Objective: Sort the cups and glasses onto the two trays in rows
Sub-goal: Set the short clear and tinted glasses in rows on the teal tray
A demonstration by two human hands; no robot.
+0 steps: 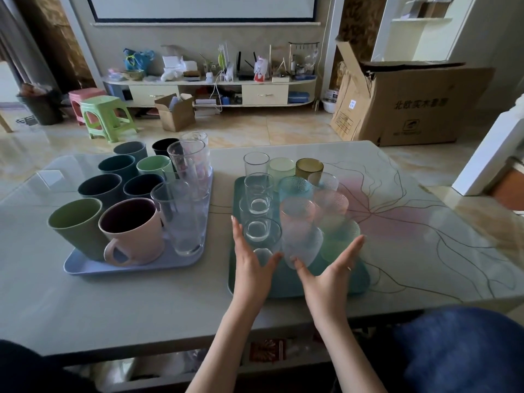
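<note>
A lilac tray [93, 269] on the left carries several opaque cups, among them a pink mug [136, 231] and an olive cup [75, 225], plus a row of clear glasses [184, 222]. A teal tray [283, 282] in the middle holds several clear and tinted glasses in rows. My left hand [251, 268] lies with straight fingers against the near clear glass [262, 234]. My right hand [329, 273] is spread open at the front of the textured glasses, its thumb by the frosted clear glass [302, 245] and its fingers by the green one [341, 236].
The trays sit on a pale marble-patterned table [411, 222]. On the floor beyond are green and pink stools [106, 114], cardboard boxes [408, 106] and a low cluttered TV shelf [209, 80]. A blue cushion [459, 350] is at the lower right.
</note>
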